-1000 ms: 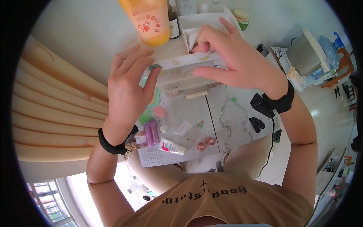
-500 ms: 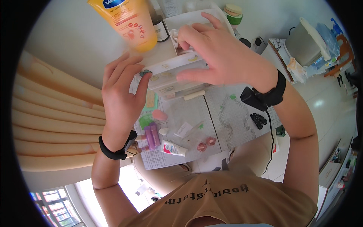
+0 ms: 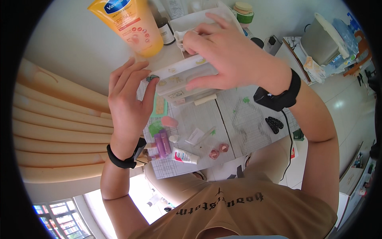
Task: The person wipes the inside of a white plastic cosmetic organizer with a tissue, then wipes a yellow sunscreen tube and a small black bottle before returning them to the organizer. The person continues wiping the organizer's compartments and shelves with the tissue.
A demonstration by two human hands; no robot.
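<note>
A white small drawer organizer [image 3: 175,71] with little printed pictures stands at the far side of the table. At its left corner my left hand [image 3: 129,89] rests with extended fingers and the thumb apart, beside a small dark green shape [image 3: 152,78]. My right hand [image 3: 229,57] reaches over the organizer's open top tray [image 3: 193,20]. Its index finger bends down next to a crumpled white thing [image 3: 180,38] in the tray, while the thumb stretches across the front. The other fingertips are partly hidden.
A yellow-orange squeeze tube [image 3: 133,32] and dark bottle [image 3: 167,34] stand by the tray. On the table [image 3: 199,115] lie purple tubes [image 3: 162,143], a white tube [image 3: 185,156], a pink sponge [image 3: 170,121], reddish faceted pieces [image 3: 214,153] and black hair clips [image 3: 273,124]. A curtain [image 3: 63,131] hangs left.
The view has tilted slightly. Both hands keep nearly the same places, with the right one still over the top tray.
</note>
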